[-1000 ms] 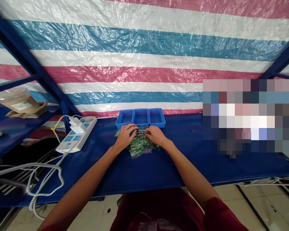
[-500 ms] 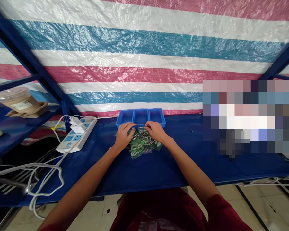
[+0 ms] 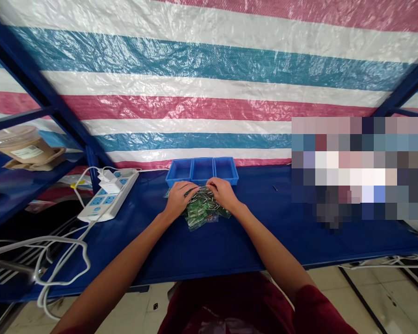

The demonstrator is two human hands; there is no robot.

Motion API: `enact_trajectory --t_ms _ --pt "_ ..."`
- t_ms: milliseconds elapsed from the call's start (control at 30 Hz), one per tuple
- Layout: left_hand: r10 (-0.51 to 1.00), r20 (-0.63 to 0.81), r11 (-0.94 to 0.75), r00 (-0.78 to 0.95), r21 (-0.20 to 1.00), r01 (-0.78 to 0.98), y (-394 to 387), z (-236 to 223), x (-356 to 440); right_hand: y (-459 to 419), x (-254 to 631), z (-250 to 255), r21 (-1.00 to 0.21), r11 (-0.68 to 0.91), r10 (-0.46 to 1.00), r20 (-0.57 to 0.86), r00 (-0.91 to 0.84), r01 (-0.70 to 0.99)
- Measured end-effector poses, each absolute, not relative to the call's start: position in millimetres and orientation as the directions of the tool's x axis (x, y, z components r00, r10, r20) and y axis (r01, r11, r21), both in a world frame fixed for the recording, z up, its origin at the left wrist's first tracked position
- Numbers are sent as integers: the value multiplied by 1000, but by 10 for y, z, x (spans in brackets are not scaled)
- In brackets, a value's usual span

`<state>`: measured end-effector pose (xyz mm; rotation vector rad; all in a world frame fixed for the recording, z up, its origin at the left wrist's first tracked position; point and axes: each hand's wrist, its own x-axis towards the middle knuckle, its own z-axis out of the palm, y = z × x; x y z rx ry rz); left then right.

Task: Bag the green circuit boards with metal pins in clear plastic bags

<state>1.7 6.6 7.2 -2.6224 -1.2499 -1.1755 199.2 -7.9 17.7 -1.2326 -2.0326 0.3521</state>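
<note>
A pile of small silvery metal pieces and green-tinted clear plastic packets [image 3: 199, 214] lies on the blue table, in front of three joined blue trays [image 3: 202, 168]. My left hand [image 3: 179, 199] is at the pile's left side, fingers bent over it, with thumb and forefinger tips close together. Whatever is between them is too small to make out. At the upper right of the pile, my right hand [image 3: 225, 192] has its fingers curled and the tips pinched near the front of the trays. What they pinch is hidden.
A white power strip [image 3: 107, 199] with a plugged-in charger and looping white cables [image 3: 64, 260] lies to the left. A lidded cup [image 3: 26, 146] stands on the left shelf. One small dark piece [image 3: 275, 188] lies right of the pile. Pixelation hides the far right.
My left thumb and forefinger have come closer together over the pile. My right hand has shifted slightly, still pinched. The whole view has moved a little; trays and pile look the same.
</note>
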Motion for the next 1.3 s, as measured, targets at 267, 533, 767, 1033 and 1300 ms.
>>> enact_trajectory --t_ms 267,533,767,1033,1300 --pt "587 711 -734 387 265 626 76 63 25 -106 1981 125 -632 563 809 552 -200 533" --pt "540 746 -775 389 261 575 65 64 3 -113 1980 36 -571 664 724 651 -226 482" --pt "567 731 -758 381 280 589 48 104 18 -152 1972 83 -550 675 701 686 -195 492" --pt "574 743 -739 346 286 610 16 82 24 -161 1965 33 -551 663 707 683 -182 507" --pt "578 727 -739 370 276 614 5 103 19 -166 1944 23 -580 630 737 656 -163 516"
